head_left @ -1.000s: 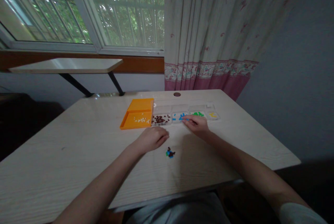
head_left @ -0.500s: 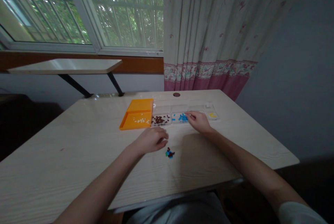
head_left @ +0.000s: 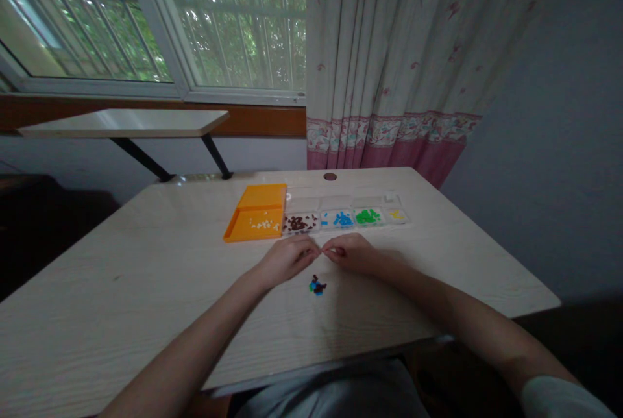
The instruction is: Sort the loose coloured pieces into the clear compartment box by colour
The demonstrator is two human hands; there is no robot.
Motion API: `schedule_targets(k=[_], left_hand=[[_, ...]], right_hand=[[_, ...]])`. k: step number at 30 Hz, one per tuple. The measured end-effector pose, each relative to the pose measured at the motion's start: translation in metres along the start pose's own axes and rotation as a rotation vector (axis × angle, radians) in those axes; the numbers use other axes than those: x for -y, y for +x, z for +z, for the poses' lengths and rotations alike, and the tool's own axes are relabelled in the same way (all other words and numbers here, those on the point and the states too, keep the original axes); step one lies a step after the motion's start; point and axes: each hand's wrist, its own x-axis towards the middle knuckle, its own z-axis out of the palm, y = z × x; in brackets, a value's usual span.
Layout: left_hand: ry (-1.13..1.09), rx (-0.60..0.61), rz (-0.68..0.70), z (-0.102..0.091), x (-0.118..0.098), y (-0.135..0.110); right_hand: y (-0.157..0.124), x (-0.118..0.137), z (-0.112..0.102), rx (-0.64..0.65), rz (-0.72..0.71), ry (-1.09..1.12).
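Note:
My left hand (head_left: 291, 257) and my right hand (head_left: 351, 253) meet fingertip to fingertip above the table, in front of the trays. Both are closed in a pinch; whatever lies between the fingers is too small to make out. Just below them on the table rests a small cluster of blue, brown and green pieces (head_left: 318, 285). Beyond the hands, clear compartments hold brown pieces (head_left: 298, 222), blue pieces (head_left: 343, 219), green pieces (head_left: 368, 217) and a few yellow pieces (head_left: 397, 215). White pieces (head_left: 265, 224) lie in the orange tray (head_left: 234, 231) at the left.
A pale wooden table (head_left: 146, 275) carries everything. Behind the filled compartments runs a second row of clear compartments (head_left: 335, 202). A raised shelf (head_left: 136, 121) on black legs stands at the back left, near the window. A curtain (head_left: 389, 67) hangs behind the table.
My right hand has come back from the blue pieces to meet my left hand, uncovering the green pieces. My left hand's fingers have drawn together, and the hand has shifted slightly right.

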Motion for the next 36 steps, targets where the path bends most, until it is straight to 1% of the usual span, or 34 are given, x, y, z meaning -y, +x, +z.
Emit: schedule_targets(k=[3, 7, 12, 15, 19, 23, 30, 34, 36], left_hand=[[-0.068, -0.047, -0.046, 0.0023, -0.001, 0.0011], [-0.106, -0.071, -0.06, 0.003, -0.0031, 0.003], [-0.13, -0.069, -0.054, 0.0026, -0.0053, 0.0039], [-0.122, -0.09, -0.07, 0.0031, -0.0052, 0.0033], [-0.085, -0.093, -0.066, 0.0031, -0.005, 0.0021], [-0.078, -0.093, -0.047, 0.003, -0.0049, 0.0016], [-0.078, -0.102, -0.026, 0.0051, -0.0031, 0.0016], [-0.072, -0.128, -0.012, 0.0043, -0.0042, 0.0013], [-0.063, -0.177, -0.005, 0.0009, -0.0054, 0.001]], right_hand=[[-0.0016, 0.0042, 0.006, -0.014, 0.023, 0.049], [-0.0003, 0.0077, 0.0065, -0.023, 0.056, 0.105], [0.0002, 0.0042, 0.0068, -0.031, 0.044, 0.211], [-0.0008, 0.0008, 0.0092, -0.035, 0.044, 0.243], [-0.0011, 0.001, 0.0096, -0.028, 0.052, 0.252], [-0.0006, 0.0047, 0.007, -0.05, 0.056, 0.239], [-0.0015, 0.0061, 0.0068, -0.067, 0.027, 0.223], [-0.0007, 0.0058, 0.0051, -0.06, 0.021, 0.225], [-0.0001, 0.0059, 0.001, -0.031, 0.011, 0.236]])
